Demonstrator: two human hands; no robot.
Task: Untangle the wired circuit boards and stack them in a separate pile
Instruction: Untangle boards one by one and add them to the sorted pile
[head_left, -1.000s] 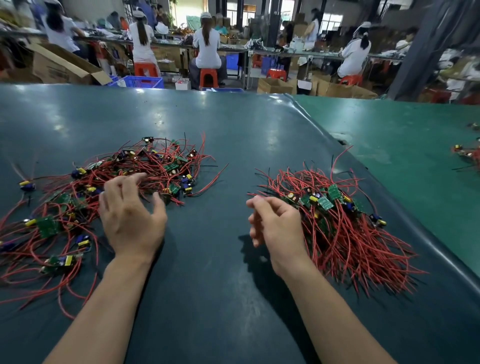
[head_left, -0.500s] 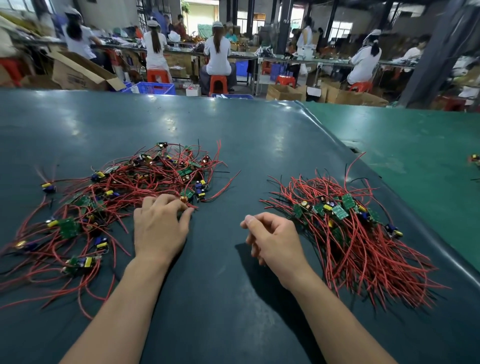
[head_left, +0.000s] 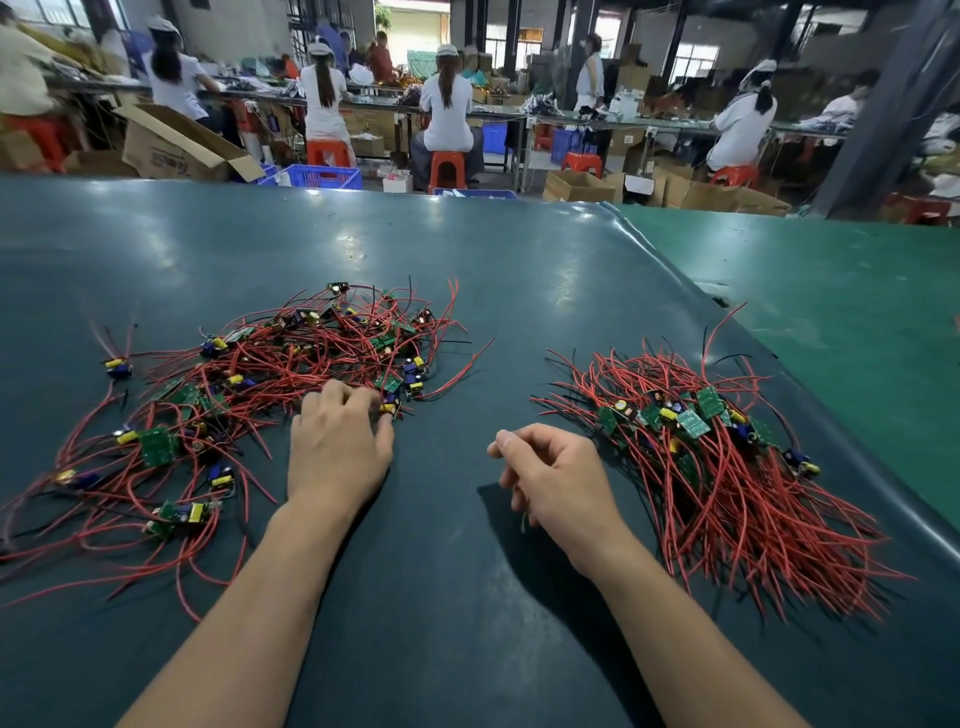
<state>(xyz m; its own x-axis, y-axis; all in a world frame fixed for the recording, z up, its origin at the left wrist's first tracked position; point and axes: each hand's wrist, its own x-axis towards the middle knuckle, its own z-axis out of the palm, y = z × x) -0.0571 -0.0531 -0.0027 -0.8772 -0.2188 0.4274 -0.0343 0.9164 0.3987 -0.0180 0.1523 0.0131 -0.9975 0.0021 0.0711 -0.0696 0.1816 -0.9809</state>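
Note:
A tangled pile of wired circuit boards (head_left: 270, 364), small green boards with red and black leads, spreads over the left of the dark mat. My left hand (head_left: 337, 452) lies at that pile's near right edge. Its fingers curl down and thumb and forefinger pinch a small board with a yellow part (head_left: 389, 408). A second pile (head_left: 717, 467) lies to the right, its boards bunched together and their red wires fanned toward me. My right hand (head_left: 550, 478) hovers between the two piles, just left of the second one, with fingers loosely curled and nothing in them.
The dark mat (head_left: 467, 291) meets a lighter green table (head_left: 841, 332) on the right at a raised seam. Beyond the far edge stand an open cardboard box (head_left: 171, 145), a blue crate (head_left: 322, 176) and seated workers on red stools (head_left: 447, 166).
My left hand slid right along the near edge of the tangled pile and its fingers curled onto a board. My right hand drew back from the right pile.

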